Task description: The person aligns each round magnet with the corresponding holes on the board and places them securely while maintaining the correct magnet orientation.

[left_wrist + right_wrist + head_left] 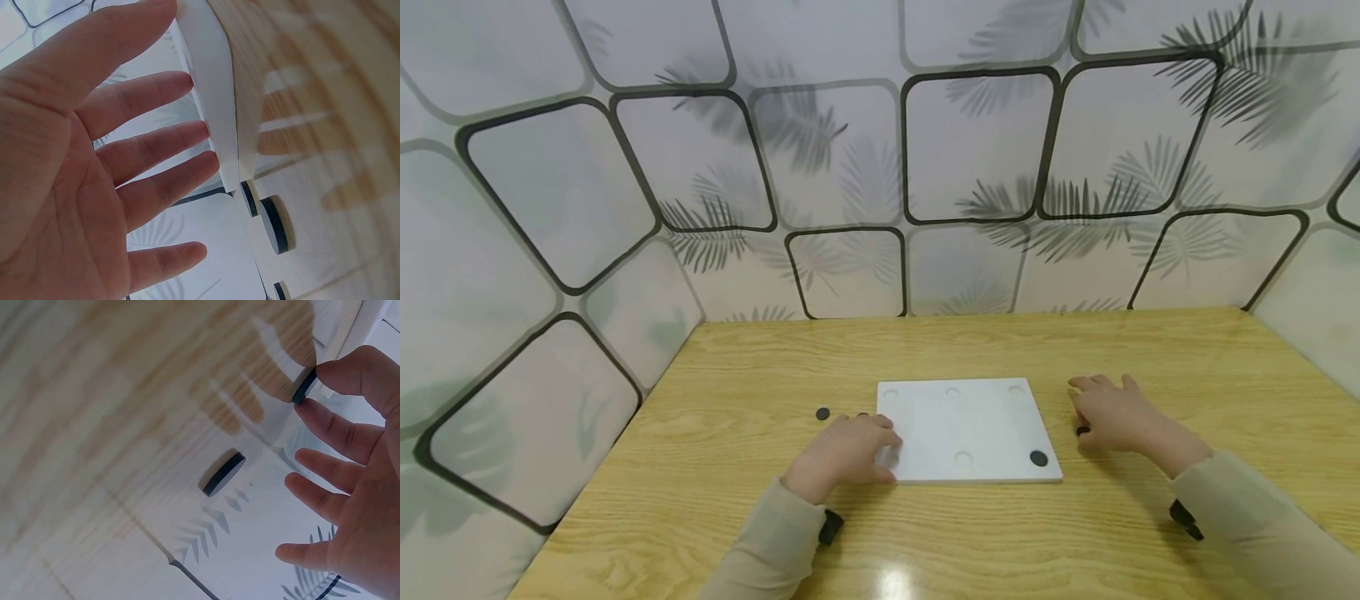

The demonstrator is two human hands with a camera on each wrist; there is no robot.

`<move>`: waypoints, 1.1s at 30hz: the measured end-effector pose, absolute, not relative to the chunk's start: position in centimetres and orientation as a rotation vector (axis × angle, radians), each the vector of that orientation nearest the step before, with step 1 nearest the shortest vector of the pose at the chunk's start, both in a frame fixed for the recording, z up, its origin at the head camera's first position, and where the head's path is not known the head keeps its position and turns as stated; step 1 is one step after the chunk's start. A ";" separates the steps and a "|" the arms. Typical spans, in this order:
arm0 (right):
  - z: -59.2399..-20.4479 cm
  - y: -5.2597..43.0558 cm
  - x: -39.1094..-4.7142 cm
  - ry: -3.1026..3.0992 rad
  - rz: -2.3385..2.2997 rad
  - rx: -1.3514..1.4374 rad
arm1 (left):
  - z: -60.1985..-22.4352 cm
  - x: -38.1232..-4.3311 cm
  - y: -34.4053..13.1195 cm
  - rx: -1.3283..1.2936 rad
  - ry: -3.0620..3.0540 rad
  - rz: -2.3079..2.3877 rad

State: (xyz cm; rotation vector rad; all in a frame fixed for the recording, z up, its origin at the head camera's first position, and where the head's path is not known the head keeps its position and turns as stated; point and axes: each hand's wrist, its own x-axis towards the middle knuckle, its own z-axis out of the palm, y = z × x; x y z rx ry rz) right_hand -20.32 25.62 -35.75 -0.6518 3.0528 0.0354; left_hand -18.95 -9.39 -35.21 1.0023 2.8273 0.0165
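A flat white board [962,417] with several shallow round recesses lies on the table. One black disc [1038,458] sits at its near right corner. My left hand [850,450] is at the board's left end, its fairly straight fingertips touching the board edge [215,94] in the left wrist view. To the right of the board, my right hand [1116,419] pinches a black disc [304,385] between thumb and index finger, close over the tabletop. Its other fingers are spread. Another black disc [223,474] lies beyond that hand, hidden in the head view.
Left of the board lies a loose black disc [823,413], and a second disc [862,414] is partly covered by the left hand. The wooden table [760,358] meets patterned fabric walls [842,192] at its back and sides.
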 end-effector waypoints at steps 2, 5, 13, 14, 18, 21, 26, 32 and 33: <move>-35.8 25.6 -20.3 3.057 0.037 -0.654 | -35.2 -18.9 -9.4 0.999 2.828 0.015; -35.8 25.6 -20.3 3.059 0.035 -0.653 | -35.2 -18.9 -9.4 0.996 2.828 0.017; -35.9 25.6 -20.4 3.056 0.046 -0.662 | -35.3 -18.9 -9.4 0.989 2.824 0.026; -35.9 25.6 -20.4 3.057 0.049 -0.662 | -35.3 -18.9 -9.4 0.990 2.823 0.026; -35.9 25.5 -20.4 3.060 0.054 -0.673 | -35.2 -18.9 -9.4 0.994 2.826 0.022; -35.9 25.4 -20.4 3.061 0.047 -0.687 | -35.2 -18.9 -9.4 0.996 2.830 0.018; -35.9 25.2 -20.3 3.060 0.029 -0.699 | -35.1 -18.8 -9.4 0.992 2.831 0.019; -35.9 24.9 -20.3 3.068 0.039 -0.709 | -35.1 -18.8 -9.3 0.992 2.824 0.016; -35.8 24.9 -20.2 3.069 0.045 -0.709 | -35.1 -18.8 -9.3 0.991 2.823 0.015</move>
